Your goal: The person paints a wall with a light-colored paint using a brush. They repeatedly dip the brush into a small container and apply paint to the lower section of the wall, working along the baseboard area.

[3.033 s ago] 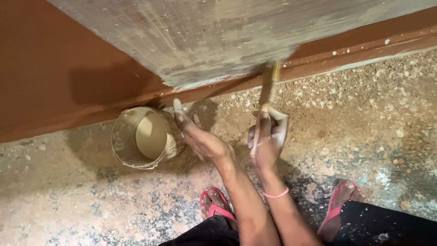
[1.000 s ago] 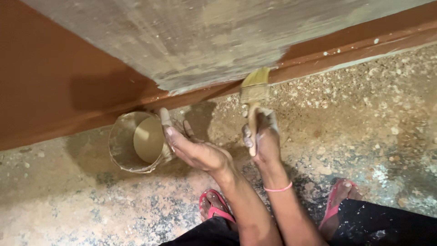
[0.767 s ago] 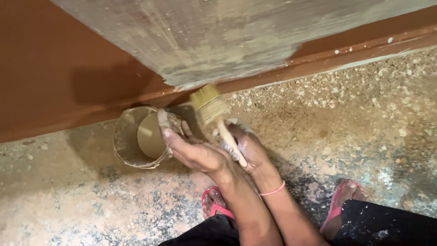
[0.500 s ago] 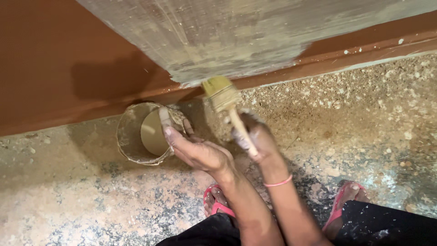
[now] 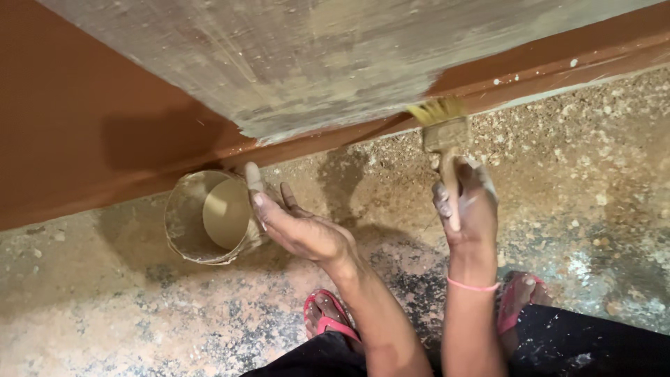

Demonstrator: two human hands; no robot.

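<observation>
Brush (image 5: 442,132) handle gripped in right-hand fingers (image 5: 441,199).

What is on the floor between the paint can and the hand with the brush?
The open left hand lies between the paint can and the right hand gripping the brush; past it, only speckled floor, as the head view shows.

- A room under renovation or painting work.
- A reddish-brown wall (image 5: 91,119) half coated in rough grey-beige putty (image 5: 314,63).
- A speckled floor (image 5: 593,174) spattered with dust, a smeared paint can (image 5: 209,216) standing on it.
</observation>
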